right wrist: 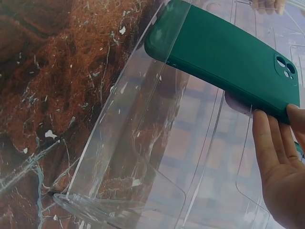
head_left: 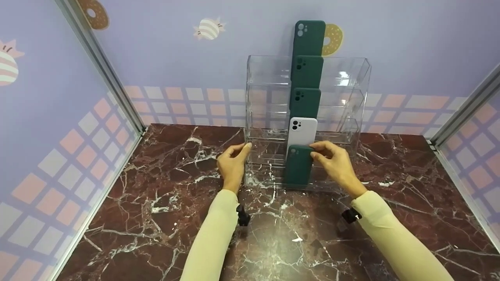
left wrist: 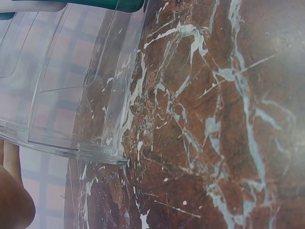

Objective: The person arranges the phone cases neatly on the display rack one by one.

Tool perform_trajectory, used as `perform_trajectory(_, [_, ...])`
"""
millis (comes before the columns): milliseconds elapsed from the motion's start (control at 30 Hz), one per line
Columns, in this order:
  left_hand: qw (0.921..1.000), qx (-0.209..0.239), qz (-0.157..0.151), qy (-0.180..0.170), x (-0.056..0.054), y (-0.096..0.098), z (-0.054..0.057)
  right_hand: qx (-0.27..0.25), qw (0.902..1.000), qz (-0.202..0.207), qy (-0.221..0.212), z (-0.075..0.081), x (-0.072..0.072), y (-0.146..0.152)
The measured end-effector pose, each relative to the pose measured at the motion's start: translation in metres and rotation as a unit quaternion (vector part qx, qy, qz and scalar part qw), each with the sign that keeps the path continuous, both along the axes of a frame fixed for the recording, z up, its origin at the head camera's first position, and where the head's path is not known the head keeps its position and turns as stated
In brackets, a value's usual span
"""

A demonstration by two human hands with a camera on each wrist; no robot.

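Observation:
A clear tiered plastic rack [head_left: 265,117] holds a column of phone cases, one per tier. Lowest stands a green phone case [head_left: 299,168], upright behind the clear front lip, its camera cut-outs at the top. My right hand [head_left: 334,160] pinches its upper right edge between thumb and fingers, also visible in the right wrist view [right wrist: 281,157]. Behind it rises a white phone case [head_left: 302,130], its lower part hidden. My left hand [head_left: 233,164] is at the rack's left side, thumb and fingertips pinching its edge; the left wrist view catches only part of this hand [left wrist: 14,195].
Above the white case stand more green phone cases [head_left: 306,103] in the higher tiers, the topmost [head_left: 310,39] reaching past the rack. Underneath is a dark red marbled table [head_left: 175,218]. Patterned panels [head_left: 164,47] enclose the back and sides.

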State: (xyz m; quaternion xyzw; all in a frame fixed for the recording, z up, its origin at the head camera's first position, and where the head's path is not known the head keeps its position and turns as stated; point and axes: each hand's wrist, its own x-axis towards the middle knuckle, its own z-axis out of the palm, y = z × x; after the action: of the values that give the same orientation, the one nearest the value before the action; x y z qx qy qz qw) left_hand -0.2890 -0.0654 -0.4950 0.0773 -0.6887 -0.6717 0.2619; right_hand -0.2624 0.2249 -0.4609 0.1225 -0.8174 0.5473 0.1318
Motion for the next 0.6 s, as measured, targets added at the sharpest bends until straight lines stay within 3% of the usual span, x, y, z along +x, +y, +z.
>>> perform_trajectory(333, [0.9997, 0.009, -0.017, -0.011, 0.003, 0.001, -0.001, 0.014, 0.9999, -0.002, 0.009, -0.003, 0.006, 0.006])
perform_trajectory(600, [0.9974, -0.056, -0.044, 0.003, 0.005, -0.013, 0.002, 0.045, 0.9987, 0.003, 0.023, 0.0, 0.013, 0.017])
